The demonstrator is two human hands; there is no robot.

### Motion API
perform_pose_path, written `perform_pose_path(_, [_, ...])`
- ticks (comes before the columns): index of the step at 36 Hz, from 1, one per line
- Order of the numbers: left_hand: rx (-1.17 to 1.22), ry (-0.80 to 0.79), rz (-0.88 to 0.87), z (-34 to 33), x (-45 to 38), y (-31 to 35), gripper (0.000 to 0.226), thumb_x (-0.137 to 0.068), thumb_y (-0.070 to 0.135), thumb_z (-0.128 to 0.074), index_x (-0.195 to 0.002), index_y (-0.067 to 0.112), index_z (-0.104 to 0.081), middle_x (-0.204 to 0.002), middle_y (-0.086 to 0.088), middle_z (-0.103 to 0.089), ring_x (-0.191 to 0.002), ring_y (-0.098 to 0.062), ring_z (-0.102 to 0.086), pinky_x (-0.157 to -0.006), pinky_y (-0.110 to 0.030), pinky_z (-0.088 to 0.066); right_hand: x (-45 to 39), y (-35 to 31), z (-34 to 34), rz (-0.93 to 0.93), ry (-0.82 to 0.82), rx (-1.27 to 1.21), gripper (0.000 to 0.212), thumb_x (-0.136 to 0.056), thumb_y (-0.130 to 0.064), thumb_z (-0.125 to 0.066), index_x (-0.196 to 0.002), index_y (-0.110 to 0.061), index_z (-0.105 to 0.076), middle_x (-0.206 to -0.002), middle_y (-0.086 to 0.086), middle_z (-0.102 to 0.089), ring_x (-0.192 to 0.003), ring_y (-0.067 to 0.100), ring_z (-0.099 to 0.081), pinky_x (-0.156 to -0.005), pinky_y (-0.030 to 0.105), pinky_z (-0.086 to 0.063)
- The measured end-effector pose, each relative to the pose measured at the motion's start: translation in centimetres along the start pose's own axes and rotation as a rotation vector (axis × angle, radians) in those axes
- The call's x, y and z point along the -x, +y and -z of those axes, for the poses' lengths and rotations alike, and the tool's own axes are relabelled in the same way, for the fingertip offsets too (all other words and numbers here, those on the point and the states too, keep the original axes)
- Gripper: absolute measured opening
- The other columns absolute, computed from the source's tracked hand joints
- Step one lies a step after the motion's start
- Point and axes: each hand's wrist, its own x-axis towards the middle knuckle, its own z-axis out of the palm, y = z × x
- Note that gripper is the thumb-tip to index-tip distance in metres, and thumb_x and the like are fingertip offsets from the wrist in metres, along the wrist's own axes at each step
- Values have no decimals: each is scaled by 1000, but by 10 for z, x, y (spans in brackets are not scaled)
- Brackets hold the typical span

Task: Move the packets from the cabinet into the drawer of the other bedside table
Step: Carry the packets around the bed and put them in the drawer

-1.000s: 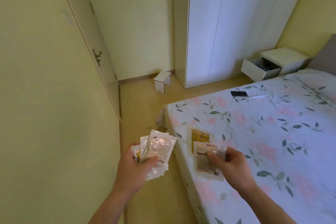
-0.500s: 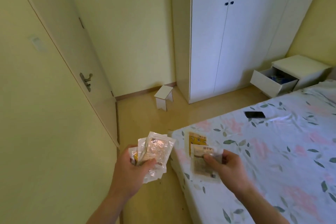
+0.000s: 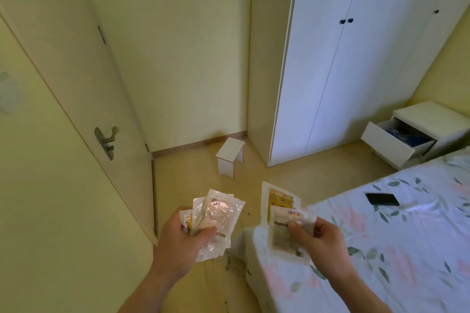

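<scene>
At the right edge of the frame, a little above the middle, a white bedside table [image 3: 429, 119] stands with its one drawer [image 3: 389, 146] pulled out toward the lower left; inside it lies something blue, too small to tell apart. Left of it, filling the upper right, is a tall white wardrobe [image 3: 338, 71] with its doors closed and three dark knobs showing.

The packets are all in the person's hands, low in the centre of the frame. The left hand [image 3: 183, 241] is closed around a fanned bundle of clear packets [image 3: 216, 218], thumb pressed across the front; at least three overlap there, though the exact count cannot be told. The right hand [image 3: 323, 239] grips two flat packets: a pale printed packet [image 3: 284, 236] in front, pinched under the thumb, and a yellow-printed packet [image 3: 278, 201] standing up behind it.

The right hand hovers over the near corner of a bed [image 3: 381, 249] with a flowered sheet, which fills the lower right. One black phone [image 3: 382, 199] lies flat on the sheet, well apart from the hands. One small white stool [image 3: 230, 157] stands on the floor in the centre, near the wardrobe's lower left corner. A closed door with a lever handle [image 3: 108, 140] takes up the left side
</scene>
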Motion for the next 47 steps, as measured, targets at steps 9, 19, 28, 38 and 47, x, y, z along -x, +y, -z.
perform_pose_path(9, [-87, -181, -47, 5, -148, 37, 35, -73, 15, -89, -99, 24, -68, -90, 6, -76, -77, -11, -74, -67, -31, -58, -72, -17, -38, -68, 189, -77, 9, -90, -11, -74, -98, -9, -78, -89, 3, -80, -83, 22, -78, -75, 39, -61])
perform_pose_path(19, [-102, -351, -66, -51, -296, 82, 33, -75, 4, -85, -99, 18, -67, -87, 1, -78, -76, -15, -76, -65, -35, -61, -210, -23, -50, -118, 329, -130, 10, -90, -14, -74, -99, -10, -78, -89, 1, -80, -82, 17, -78, -75, 37, -60])
perform_pose_path(28, [-123, -348, -84, -86, -424, 134, 32, -77, 0, -82, -99, 17, -67, -85, 2, -78, -73, -14, -76, -56, -24, -57, -352, -52, -58, -133, 258, -50, 13, -90, -36, -75, -99, -27, -79, -90, -8, -80, -84, 14, -77, -79, 40, -60])
perform_pose_path(38, [-174, -478, -46, -154, -553, 174, 32, -77, 7, -84, -103, 17, -68, -92, 0, -78, -81, -18, -76, -74, -40, -62, -471, -92, -30, -73, 399, -161, 11, -89, -16, -75, -99, -14, -78, -90, -3, -80, -84, 14, -77, -69, 24, -60])
perform_pose_path(47, [-205, -603, -74, -227, -690, 208, 33, -77, 11, -85, -104, 18, -67, -89, 4, -78, -77, -10, -75, -64, -23, -56, -589, -99, -16, -148, 526, -208, 16, -87, -20, -76, -102, -13, -77, -94, 0, -80, -87, 18, -78, -83, 41, -60])
